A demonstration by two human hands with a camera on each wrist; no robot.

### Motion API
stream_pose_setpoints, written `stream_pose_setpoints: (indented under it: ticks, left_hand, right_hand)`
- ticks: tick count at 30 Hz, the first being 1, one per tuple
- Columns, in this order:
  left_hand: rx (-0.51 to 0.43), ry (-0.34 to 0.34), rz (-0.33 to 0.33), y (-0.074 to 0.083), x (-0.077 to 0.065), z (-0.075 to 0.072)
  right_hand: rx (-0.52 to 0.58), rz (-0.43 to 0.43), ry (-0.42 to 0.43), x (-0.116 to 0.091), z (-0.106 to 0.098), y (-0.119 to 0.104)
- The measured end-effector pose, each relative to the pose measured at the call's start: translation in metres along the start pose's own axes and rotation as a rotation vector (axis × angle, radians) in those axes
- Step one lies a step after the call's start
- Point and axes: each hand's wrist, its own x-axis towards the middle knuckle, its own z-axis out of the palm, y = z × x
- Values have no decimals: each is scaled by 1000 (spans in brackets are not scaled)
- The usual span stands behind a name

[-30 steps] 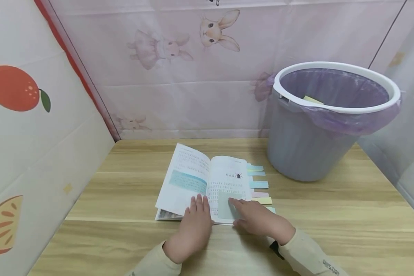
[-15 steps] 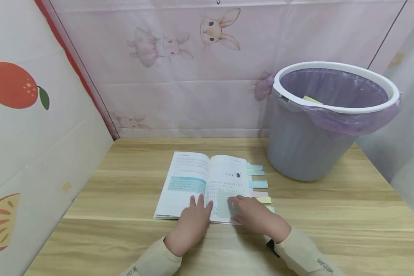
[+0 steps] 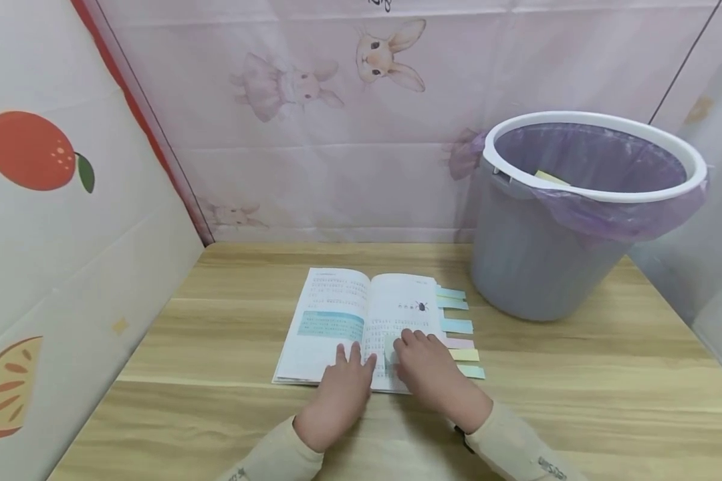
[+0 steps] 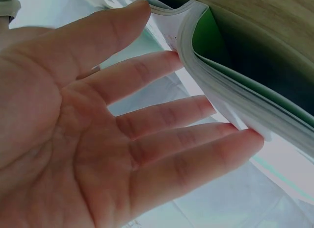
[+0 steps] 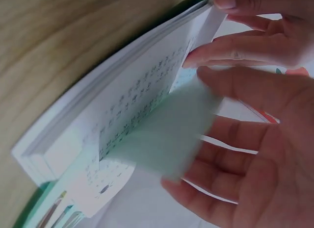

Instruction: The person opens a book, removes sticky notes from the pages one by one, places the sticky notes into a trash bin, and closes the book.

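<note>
An open book (image 3: 303,354) lies on the wooden table, with printed text on both pages. My left hand (image 3: 343,394) rests with extended fingers on its lower part near the spine; in the left wrist view the fingertips touch the page edges. On the right page, my right hand (image 3: 430,371) pinches a pale green sticky note (image 5: 167,130) between thumb and fingers. The right wrist view shows this note partly lifted from the printed page, its near side raised. In the head view the hand covers most of the note.
Several coloured index tabs (image 3: 457,325) stick out from the book's right edge. A grey bin (image 3: 523,260) with a white rim and purple liner stands at the back right, with a yellow paper piece (image 3: 550,178) inside. Printed cloth walls border the table (image 3: 204,314).
The left page has come down flat under my left hand, whose fingers spread. My right hand has gone from lying on the sticky note to pinching and lifting it.
</note>
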Motion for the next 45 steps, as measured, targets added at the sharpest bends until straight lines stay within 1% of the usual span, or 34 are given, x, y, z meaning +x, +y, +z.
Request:
stream_pose_setpoints:
  ticks: [2, 4, 8, 12, 16, 20, 22, 27, 34, 41, 45]
  left_hand:
    - [-3, 3, -3, 0, 0, 0]
    - [-11, 1, -4, 0, 0, 0]
    - [-15, -8, -6, 1, 0, 0]
    - [2, -13, -4, 1, 0, -1]
    - [11, 2, 1, 1, 0, 0]
    - [-5, 10, 13, 0, 0, 0]
    - [-19, 1, 15, 0, 1, 0]
    - [-25, -4, 10, 0, 1, 0]
    - [-46, -36, 1, 1, 0, -1]
    - [-44, -40, 1, 1, 1, -1]
    - [-35, -35, 2, 1, 1, -1]
  right_hand:
    - [-20, -9, 43, 1, -1, 2]
    - [-30, -4, 67, 3, -3, 4]
    - [-25, 37, 65, 5, -8, 9]
    - [-30, 77, 59, 5, -11, 15]
    - [-43, 113, 60, 5, -14, 22]
    - [-25, 155, 58, 6, -18, 30]
    - [-15, 174, 62, 6, -19, 34]
    - [17, 213, 95, 4, -24, 42]
    - [39, 264, 109, 2, -31, 51]
    - [61, 268, 185, 0, -35, 60]
    - [83, 277, 202, -1, -37, 63]
